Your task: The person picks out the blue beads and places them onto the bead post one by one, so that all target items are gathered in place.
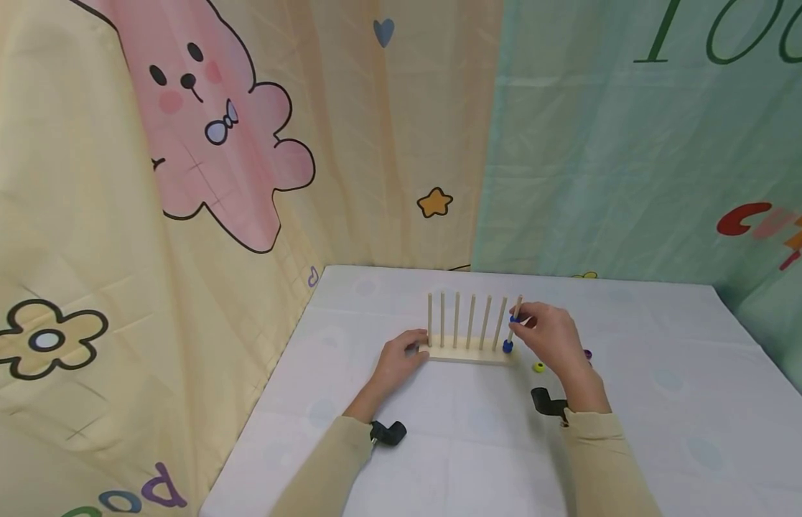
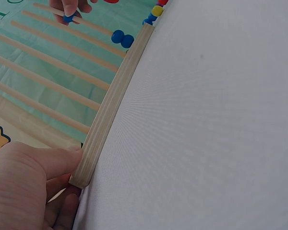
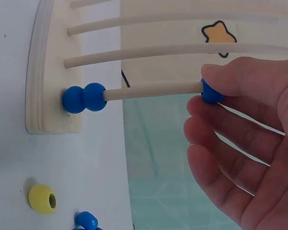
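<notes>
A cream curtain (image 1: 362,129) printed with a pink cartoon animal (image 1: 200,108) hangs from nine to twelve o'clock behind the work, and a green curtain (image 1: 601,158) from twelve round to three. Before them spreads a white tabletop (image 1: 465,445). On it, towards five o'clock in the head view, stands a wooden rack (image 1: 465,355) with seven upright rods in a row. The left hand (image 1: 401,355) grips its nine-o'clock end, thumb against the base. At the three-o'clock end, the right hand (image 1: 551,334) pinches a blue bead (image 3: 212,92) between thumb and forefinger; the bead sits on the last rod, whose tip shows above it. Two more blue beads (image 3: 84,97) lie touching at the foot of that rod, well apart from the pinched one. A yellow bead (image 3: 42,199) rests on the cloth near the rack, towards four o'clock from its middle. Farther out at three o'clock, a purple bead (image 1: 588,354) peeps from behind the right wrist. Both forearms wear beige sleeves (image 1: 332,459) and black wrist mounts (image 1: 389,434).
</notes>
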Available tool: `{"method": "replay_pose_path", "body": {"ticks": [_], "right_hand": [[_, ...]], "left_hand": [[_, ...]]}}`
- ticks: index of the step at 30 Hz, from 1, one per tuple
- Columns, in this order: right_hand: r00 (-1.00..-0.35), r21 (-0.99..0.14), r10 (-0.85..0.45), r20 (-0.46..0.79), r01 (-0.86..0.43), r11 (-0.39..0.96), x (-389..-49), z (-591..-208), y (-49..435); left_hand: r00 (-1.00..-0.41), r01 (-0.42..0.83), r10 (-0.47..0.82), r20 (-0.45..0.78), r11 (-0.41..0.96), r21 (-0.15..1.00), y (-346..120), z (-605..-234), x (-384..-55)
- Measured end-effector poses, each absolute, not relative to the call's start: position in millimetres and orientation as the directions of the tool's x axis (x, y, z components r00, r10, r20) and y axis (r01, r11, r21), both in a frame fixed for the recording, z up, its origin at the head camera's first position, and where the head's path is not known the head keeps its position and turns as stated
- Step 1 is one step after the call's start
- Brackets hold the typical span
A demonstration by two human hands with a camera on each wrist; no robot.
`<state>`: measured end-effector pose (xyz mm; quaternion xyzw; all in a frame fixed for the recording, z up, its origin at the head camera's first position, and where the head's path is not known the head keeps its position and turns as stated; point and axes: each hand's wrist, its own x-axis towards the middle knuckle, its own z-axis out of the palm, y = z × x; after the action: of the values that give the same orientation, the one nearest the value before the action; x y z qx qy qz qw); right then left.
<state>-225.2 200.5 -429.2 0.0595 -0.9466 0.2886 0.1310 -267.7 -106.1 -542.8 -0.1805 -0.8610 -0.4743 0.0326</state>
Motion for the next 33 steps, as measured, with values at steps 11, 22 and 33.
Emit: {"method": "replay_pose_path", "body": {"ticks": [11,22,33], "right_hand": [[-0.978,-0.555,-0.032,0.205,-0.143,0.819,-229,-441,200],[-0.989,-0.565,-0.029,0.145,-0.106,0.818,-234,-455,202],[-0.995,-0.570,-0.034,0.096,-0.083,0.817,-237,-465,201]], "left_hand": [[-0.929,0.355,0.280,0.244,0.479,0.803,-106,-543,-268],[-0.927,0.358,0.288,0.242,0.480,0.801,-106,-542,-268],[-0.928,0.355,0.287,0.239,0.481,0.801,-107,-544,-269]]}}
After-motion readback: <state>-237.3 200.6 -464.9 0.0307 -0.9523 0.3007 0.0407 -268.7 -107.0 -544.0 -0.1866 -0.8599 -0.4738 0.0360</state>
